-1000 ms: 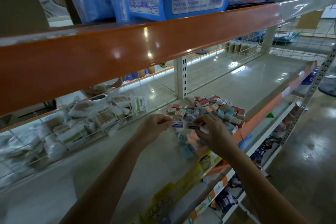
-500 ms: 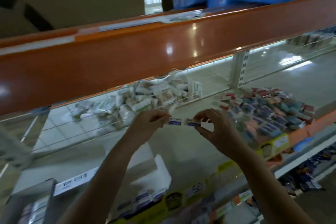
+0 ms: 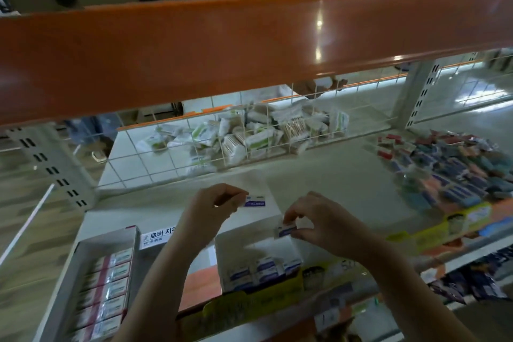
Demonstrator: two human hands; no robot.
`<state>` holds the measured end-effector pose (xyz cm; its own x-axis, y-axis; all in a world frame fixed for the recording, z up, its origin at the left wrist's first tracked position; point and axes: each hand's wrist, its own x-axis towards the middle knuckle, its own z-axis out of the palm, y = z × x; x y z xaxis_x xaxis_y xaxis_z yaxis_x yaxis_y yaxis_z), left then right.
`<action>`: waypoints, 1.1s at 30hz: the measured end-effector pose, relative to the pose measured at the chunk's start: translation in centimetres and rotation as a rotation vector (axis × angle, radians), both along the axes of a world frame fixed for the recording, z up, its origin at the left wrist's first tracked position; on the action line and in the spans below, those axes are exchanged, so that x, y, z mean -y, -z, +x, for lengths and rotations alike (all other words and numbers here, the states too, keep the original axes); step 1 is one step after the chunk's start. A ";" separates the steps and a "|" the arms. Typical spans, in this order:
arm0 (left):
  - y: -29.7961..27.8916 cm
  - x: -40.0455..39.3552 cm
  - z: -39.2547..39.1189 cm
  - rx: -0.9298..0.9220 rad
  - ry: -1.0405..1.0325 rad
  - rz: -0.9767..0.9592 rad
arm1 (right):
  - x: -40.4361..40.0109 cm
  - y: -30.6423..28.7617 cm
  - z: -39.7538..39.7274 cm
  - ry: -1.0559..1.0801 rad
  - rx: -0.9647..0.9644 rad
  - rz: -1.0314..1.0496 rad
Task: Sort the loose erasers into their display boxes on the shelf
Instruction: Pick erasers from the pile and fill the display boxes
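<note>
My left hand [image 3: 212, 209] pinches a blue-and-white eraser [image 3: 255, 200] between thumb and fingertips, holding it in the air above the shelf [image 3: 327, 175]. My right hand [image 3: 319, 223] pinches a second eraser [image 3: 286, 230] of the same kind, a little lower and nearer to me, right over the open white box [image 3: 258, 247] that sits just below both hands. In the front of that box, under my right wrist, three or four matching blue-and-white erasers stand in a row [image 3: 263, 272]. To the left of my left forearm is another box [image 3: 83, 280], filled with a column of red-and-white erasers. Well off to the right of my right hand lies the loose pile [image 3: 449, 169] of mixed erasers, red, blue, teal and peach, spread on the shelf. Beyond my hands, behind a white wire grid [image 3: 194, 158], is a heap of pale packets [image 3: 263, 133]. An orange beam [image 3: 249, 50] crosses above everything.
</note>
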<state>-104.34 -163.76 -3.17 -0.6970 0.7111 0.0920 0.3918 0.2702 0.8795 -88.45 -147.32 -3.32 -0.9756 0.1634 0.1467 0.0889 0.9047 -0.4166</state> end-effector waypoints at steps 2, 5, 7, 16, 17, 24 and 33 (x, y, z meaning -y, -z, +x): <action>0.3 0.2 0.3 -0.038 0.030 -0.051 | 0.5 0.0 -0.1 0.008 0.073 0.028; 0.6 0.3 1.1 -0.141 0.076 -0.132 | 1.0 -0.2 -0.4 0.012 0.161 0.087; 0.7 0.2 1.3 -0.179 0.085 -0.144 | 1.4 -0.2 -0.7 -0.001 0.214 0.136; 1.0 0.3 1.6 -0.243 0.153 -0.177 | 2.5 0.7 -1.5 -0.009 0.265 0.288; 1.1 0.3 1.6 -0.244 0.161 -0.185 | 2.5 0.9 -1.4 -0.005 0.265 0.289; 1.6 0.3 1.4 -0.258 0.195 -0.236 | 2.5 2.0 -1.5 0.001 0.323 0.393; 1.6 -0.6 1.6 -0.336 0.188 -0.341 | 1.7 1.0 -1.1 0.018 0.244 0.203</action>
<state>-102.69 -163.15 -4.77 -0.5261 0.8499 0.0297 0.7071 0.4178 0.5705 -89.57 -149.01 -4.34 -0.9832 0.1723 -0.0602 0.1808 0.9646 -0.1919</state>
